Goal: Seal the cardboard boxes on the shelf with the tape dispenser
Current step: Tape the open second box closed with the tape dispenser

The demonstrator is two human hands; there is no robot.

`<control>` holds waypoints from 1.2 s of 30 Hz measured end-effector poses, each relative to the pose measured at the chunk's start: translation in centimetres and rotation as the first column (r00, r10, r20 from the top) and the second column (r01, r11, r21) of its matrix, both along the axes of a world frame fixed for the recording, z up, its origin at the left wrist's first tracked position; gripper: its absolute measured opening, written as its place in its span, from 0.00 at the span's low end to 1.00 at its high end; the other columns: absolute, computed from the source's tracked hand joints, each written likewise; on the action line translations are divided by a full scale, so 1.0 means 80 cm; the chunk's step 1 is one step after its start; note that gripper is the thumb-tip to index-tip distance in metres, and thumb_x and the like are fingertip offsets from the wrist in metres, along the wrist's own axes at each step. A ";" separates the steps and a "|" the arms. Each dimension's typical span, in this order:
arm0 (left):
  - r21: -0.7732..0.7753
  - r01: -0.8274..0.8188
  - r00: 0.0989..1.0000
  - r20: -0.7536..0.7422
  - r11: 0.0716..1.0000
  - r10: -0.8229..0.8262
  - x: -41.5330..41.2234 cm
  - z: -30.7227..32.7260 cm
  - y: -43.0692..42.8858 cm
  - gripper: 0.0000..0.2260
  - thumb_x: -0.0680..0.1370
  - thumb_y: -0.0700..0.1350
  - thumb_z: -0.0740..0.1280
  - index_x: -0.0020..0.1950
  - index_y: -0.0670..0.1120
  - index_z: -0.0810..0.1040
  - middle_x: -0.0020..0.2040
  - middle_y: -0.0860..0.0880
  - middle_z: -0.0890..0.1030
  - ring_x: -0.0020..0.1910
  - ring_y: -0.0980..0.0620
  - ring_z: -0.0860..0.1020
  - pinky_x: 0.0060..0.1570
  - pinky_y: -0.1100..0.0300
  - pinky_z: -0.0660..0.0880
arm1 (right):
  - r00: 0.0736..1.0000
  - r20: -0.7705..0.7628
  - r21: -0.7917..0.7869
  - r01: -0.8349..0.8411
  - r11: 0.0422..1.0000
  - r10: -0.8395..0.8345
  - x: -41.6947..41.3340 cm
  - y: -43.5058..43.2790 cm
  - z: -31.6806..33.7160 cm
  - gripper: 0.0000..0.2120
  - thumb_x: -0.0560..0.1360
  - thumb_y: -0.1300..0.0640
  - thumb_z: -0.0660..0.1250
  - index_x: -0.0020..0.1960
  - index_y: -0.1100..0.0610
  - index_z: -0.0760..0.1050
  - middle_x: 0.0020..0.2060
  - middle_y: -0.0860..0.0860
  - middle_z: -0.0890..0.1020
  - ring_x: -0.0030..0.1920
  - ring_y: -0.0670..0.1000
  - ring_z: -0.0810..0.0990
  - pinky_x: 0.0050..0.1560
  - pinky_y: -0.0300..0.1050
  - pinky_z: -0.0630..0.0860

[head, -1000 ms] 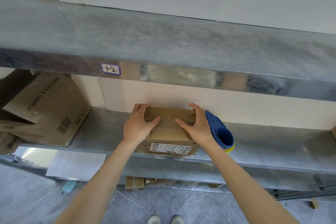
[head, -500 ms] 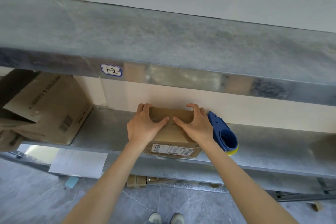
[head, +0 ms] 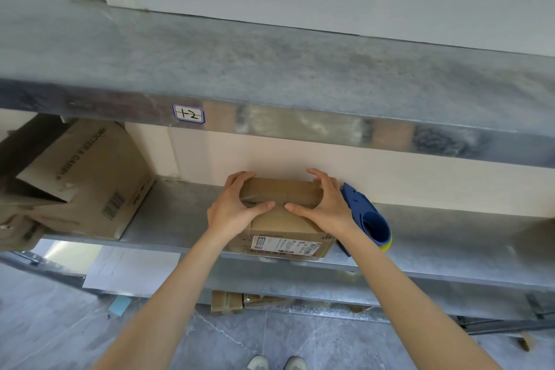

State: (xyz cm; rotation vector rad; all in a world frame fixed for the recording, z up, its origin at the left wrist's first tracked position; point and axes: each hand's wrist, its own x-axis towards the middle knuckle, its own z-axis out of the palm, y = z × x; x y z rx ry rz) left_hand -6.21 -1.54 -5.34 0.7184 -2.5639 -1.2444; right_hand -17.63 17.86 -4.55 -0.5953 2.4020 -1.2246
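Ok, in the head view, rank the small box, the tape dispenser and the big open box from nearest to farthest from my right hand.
1. small cardboard box: directly under the right hand, which grips it.
2. tape dispenser: just to the right of that hand, on the shelf.
3. large open box: far left on the same shelf.

You have two hands in view, your left hand (head: 234, 210) and your right hand (head: 326, 207). You can count two cardboard boxes on the shelf (head: 180, 213): one small box (head: 285, 225) and one large box (head: 90, 177). There is one tape dispenser (head: 359, 207), one handwritten label (head: 189, 113), one white paper sheet (head: 132, 270), one blue note (head: 120, 305), and two shoes, a left shoe (head: 257, 363) and a right shoe (head: 295, 363).
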 end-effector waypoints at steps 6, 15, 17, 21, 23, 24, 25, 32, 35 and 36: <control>0.331 0.095 0.972 -0.235 0.939 -0.015 0.028 -0.017 0.001 0.36 0.72 0.52 0.77 0.76 0.57 0.64 0.77 0.62 0.60 0.74 0.66 0.60 0.76 0.58 0.59 | 0.982 0.180 -0.241 0.107 0.965 -0.064 0.010 0.022 -0.010 0.23 0.78 0.49 0.69 0.71 0.44 0.66 0.65 0.45 0.69 0.68 0.45 0.67 0.64 0.39 0.66; -0.005 -0.016 0.961 -0.276 1.000 0.014 0.034 -0.024 0.004 0.37 0.68 0.67 0.72 0.71 0.51 0.69 0.69 0.54 0.70 0.67 0.59 0.70 0.66 0.62 0.67 | 0.981 0.150 -0.263 0.161 0.951 -0.124 0.005 0.005 -0.016 0.09 0.82 0.52 0.63 0.61 0.48 0.75 0.57 0.45 0.77 0.62 0.48 0.74 0.59 0.39 0.70; -0.035 -0.035 0.952 -0.306 0.999 0.022 0.031 -0.024 0.004 0.35 0.68 0.66 0.71 0.70 0.49 0.71 0.67 0.53 0.72 0.64 0.60 0.71 0.64 0.63 0.68 | 0.981 0.136 -0.257 0.168 0.952 -0.136 0.003 0.002 -0.017 0.08 0.82 0.51 0.63 0.60 0.49 0.75 0.55 0.45 0.78 0.60 0.47 0.75 0.57 0.38 0.70; -0.053 -0.055 0.943 -0.331 0.997 0.034 0.029 -0.028 0.003 0.33 0.69 0.65 0.70 0.69 0.48 0.72 0.66 0.52 0.73 0.63 0.59 0.71 0.63 0.63 0.68 | 0.979 0.116 -0.247 0.192 0.950 -0.167 0.001 0.001 -0.017 0.05 0.82 0.50 0.63 0.57 0.46 0.75 0.53 0.41 0.78 0.58 0.45 0.74 0.59 0.40 0.69; -0.053 -0.056 0.944 -0.328 0.997 0.035 0.028 -0.028 0.003 0.33 0.69 0.65 0.70 0.69 0.48 0.72 0.66 0.52 0.74 0.63 0.60 0.71 0.63 0.64 0.68 | 0.980 0.099 -0.235 0.190 0.953 -0.171 0.000 0.000 -0.017 0.05 0.82 0.50 0.63 0.57 0.47 0.76 0.53 0.41 0.77 0.57 0.44 0.74 0.59 0.41 0.70; -0.050 -0.052 0.945 -0.326 0.997 0.033 0.028 -0.027 0.003 0.34 0.69 0.65 0.70 0.69 0.48 0.72 0.66 0.52 0.73 0.63 0.60 0.71 0.63 0.65 0.67 | 0.981 0.091 -0.228 0.185 0.956 -0.169 0.000 0.000 -0.016 0.06 0.82 0.50 0.63 0.57 0.48 0.76 0.53 0.41 0.77 0.57 0.44 0.74 0.59 0.40 0.70; -0.047 -0.042 0.946 -0.322 0.998 0.024 0.029 -0.025 0.001 0.34 0.69 0.65 0.71 0.69 0.48 0.72 0.66 0.52 0.73 0.63 0.60 0.71 0.63 0.65 0.67 | 0.982 0.088 -0.224 0.181 0.958 -0.165 0.000 0.000 -0.014 0.06 0.82 0.50 0.63 0.58 0.48 0.75 0.53 0.41 0.77 0.57 0.44 0.74 0.57 0.39 0.70; 0.012 0.063 0.963 -0.265 0.998 -0.058 0.045 -0.019 -0.004 0.36 0.71 0.55 0.76 0.76 0.52 0.65 0.77 0.55 0.63 0.74 0.61 0.62 0.71 0.62 0.60 | 0.988 0.063 -0.167 0.150 0.974 -0.142 0.000 0.004 -0.009 0.08 0.82 0.54 0.61 0.61 0.49 0.73 0.53 0.42 0.76 0.54 0.42 0.75 0.51 0.37 0.71; 0.045 -0.010 0.969 -0.246 0.999 0.021 0.060 -0.021 0.006 0.36 0.71 0.60 0.75 0.75 0.54 0.65 0.75 0.56 0.65 0.73 0.58 0.65 0.70 0.57 0.65 | 0.986 0.090 -0.193 0.152 0.969 -0.137 -0.002 0.005 -0.009 0.08 0.82 0.55 0.62 0.61 0.50 0.73 0.53 0.44 0.77 0.53 0.43 0.76 0.50 0.36 0.72; 0.054 -0.059 0.971 -0.228 0.997 0.070 0.066 -0.022 0.011 0.36 0.70 0.64 0.73 0.73 0.53 0.67 0.72 0.56 0.67 0.71 0.57 0.68 0.68 0.54 0.69 | 0.987 0.099 -0.199 0.145 0.969 -0.128 -0.003 0.005 -0.009 0.08 0.82 0.55 0.62 0.61 0.50 0.73 0.53 0.45 0.77 0.53 0.44 0.76 0.51 0.37 0.72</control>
